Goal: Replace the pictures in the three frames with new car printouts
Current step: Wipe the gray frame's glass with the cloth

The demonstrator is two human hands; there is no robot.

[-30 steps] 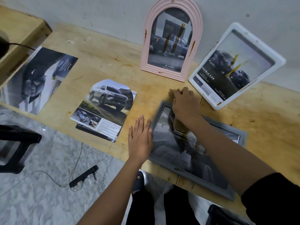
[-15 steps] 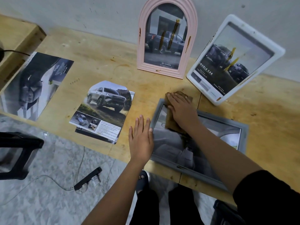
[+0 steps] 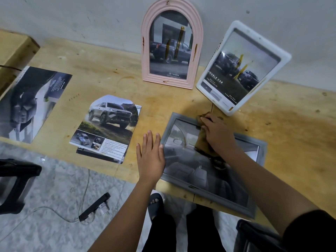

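Note:
A grey rectangular frame [image 3: 256, 209] lies flat on the wooden table [image 3: 116, 71], its glass showing a car interior picture. My right hand [image 3: 218, 133] presses a brown cloth [image 3: 201, 142] on the frame's upper left glass. My left hand [image 3: 150, 155] lies flat, fingers spread, against the frame's left edge. A pink arched frame [image 3: 171, 42] and a white frame [image 3: 241, 68] lean on the wall, each with a truck picture and yellow-brown smears. A car printout [image 3: 107, 128] lies left of my left hand; a dark printout [image 3: 31, 102] lies at the far left.
A wooden box [image 3: 14, 50] sits at the table's far left. On the tiled floor lie a white cable [image 3: 54, 210] and a black bar-shaped device [image 3: 94, 206]. A black stool [image 3: 16, 182] stands at left. My sandalled foot [image 3: 155, 202] shows below the table edge.
My right hand with the cloth has slid over the frame's upper left corner, first down onto the glass, then slightly right. My left hand has stayed flat at the frame's edge.

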